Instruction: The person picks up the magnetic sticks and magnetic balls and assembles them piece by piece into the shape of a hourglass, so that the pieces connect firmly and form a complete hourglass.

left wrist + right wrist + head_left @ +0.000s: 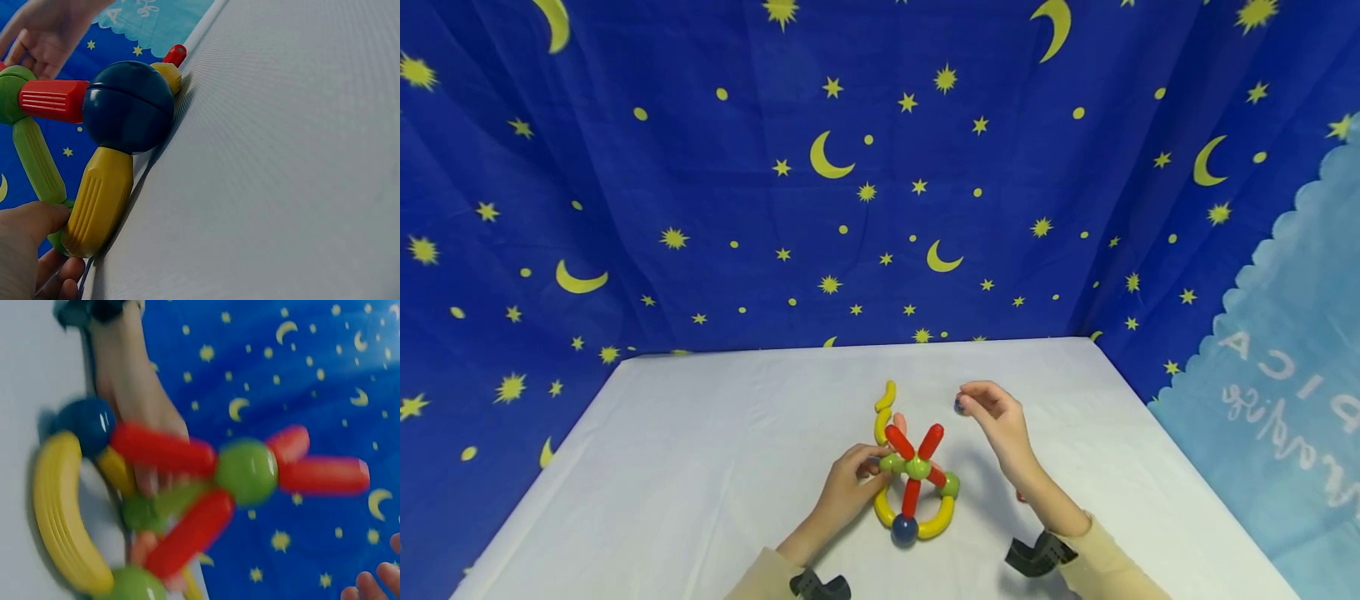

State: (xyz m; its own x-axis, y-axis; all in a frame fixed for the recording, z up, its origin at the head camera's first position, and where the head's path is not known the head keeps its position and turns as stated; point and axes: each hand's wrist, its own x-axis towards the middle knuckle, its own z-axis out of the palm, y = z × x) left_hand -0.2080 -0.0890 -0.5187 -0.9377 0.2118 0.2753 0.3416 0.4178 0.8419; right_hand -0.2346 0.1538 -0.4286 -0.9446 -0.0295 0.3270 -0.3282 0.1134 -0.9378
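Observation:
A stick-and-ball construction toy stands on the table, with red rods [911,498], curved yellow rods [936,521], green balls [917,466] and a large dark blue ball [905,530] at its near side. From the left, my left hand [848,490] grips it; in the left wrist view, thumb and fingers pinch a lower green ball [57,240] beside the yellow rod [100,203]. My right hand [1000,421] is raised to the right of the toy, apart from it, pinching a small dark blue piece [959,405], mostly covered by the fingers.
Two curved yellow pieces [886,408] trail behind the toy, near a pale pink piece [900,423]. A small red item [1021,497] lies partly hidden by my right forearm. The white tablecloth [715,417] meets a blue star-patterned curtain [760,208] at the back.

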